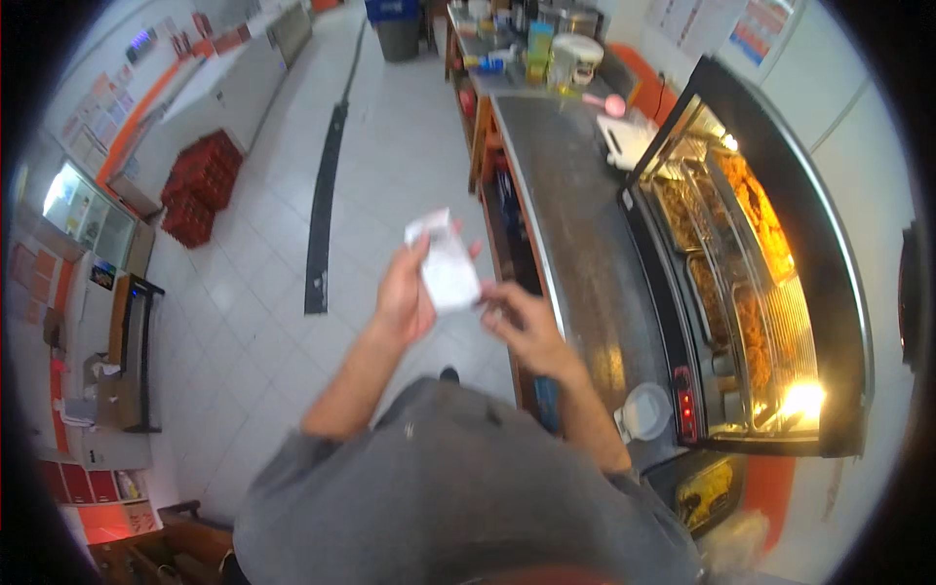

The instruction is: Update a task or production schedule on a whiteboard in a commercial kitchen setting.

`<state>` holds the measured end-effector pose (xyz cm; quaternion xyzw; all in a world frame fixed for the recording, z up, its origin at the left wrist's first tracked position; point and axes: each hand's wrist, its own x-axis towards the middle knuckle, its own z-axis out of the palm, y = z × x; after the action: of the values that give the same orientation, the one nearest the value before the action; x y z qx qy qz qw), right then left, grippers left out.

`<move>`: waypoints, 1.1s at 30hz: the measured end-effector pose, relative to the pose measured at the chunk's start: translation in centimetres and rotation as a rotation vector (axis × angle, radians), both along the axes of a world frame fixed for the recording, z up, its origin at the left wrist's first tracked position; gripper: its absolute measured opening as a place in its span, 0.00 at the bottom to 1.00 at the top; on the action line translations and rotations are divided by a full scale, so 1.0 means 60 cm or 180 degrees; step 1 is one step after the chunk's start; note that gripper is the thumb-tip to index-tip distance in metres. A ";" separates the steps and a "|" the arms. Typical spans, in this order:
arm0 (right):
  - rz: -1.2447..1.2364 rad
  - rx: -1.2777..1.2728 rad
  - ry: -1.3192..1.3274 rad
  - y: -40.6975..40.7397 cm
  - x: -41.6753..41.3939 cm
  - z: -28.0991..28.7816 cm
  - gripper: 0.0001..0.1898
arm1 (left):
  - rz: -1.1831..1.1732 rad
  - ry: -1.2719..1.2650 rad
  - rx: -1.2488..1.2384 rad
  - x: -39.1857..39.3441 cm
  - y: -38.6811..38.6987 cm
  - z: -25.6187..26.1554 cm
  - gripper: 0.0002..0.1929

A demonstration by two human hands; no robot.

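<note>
A small white paper slip or packet (447,270), slightly blurred, is held up in front of my body, above the tiled floor. My left hand (406,292) grips it from the left side, with the thumb on its face and fingertips showing behind its right edge. My right hand (528,327) is at the lower right corner of the paper, fingers curled; whether they pinch the corner or only come close to it cannot be told. The metal-topped counter (578,241) runs along my right side, partly behind the right forearm.
A lit food warmer (669,322) with trays of fried food (757,212) stands on the counter. Nearby are a white cutting board (629,142), a white container (646,412) and a pink ladle (614,105). Red crates (201,186) stand on the floor at left, beside a white chest freezer (212,95).
</note>
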<state>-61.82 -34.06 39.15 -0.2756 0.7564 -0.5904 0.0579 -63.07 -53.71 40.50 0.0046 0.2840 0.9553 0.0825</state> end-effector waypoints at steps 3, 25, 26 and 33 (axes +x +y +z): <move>-0.0117 -0.0396 -0.0089 0.026 -0.059 0.043 0.14 | -0.0451 0.0232 -0.0134 -0.118 0.019 0.080 0.21; -0.1225 0.1519 -0.1291 0.333 -0.117 -0.088 0.21 | -0.1113 0.0951 -0.0022 -0.449 0.271 0.170 0.19; -0.1321 0.1579 -0.1400 0.340 -0.125 -0.089 0.22 | -0.1146 0.0916 -0.0026 -0.466 0.282 0.169 0.20; -0.1715 0.1475 -0.1182 0.367 -0.215 -0.106 0.21 | -0.1465 0.0875 -0.0087 -0.622 0.355 0.152 0.19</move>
<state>-74.72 -12.04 32.81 0.0644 0.8914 -0.4380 0.0975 -100.38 -32.44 49.63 0.1976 0.2968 0.8978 0.2583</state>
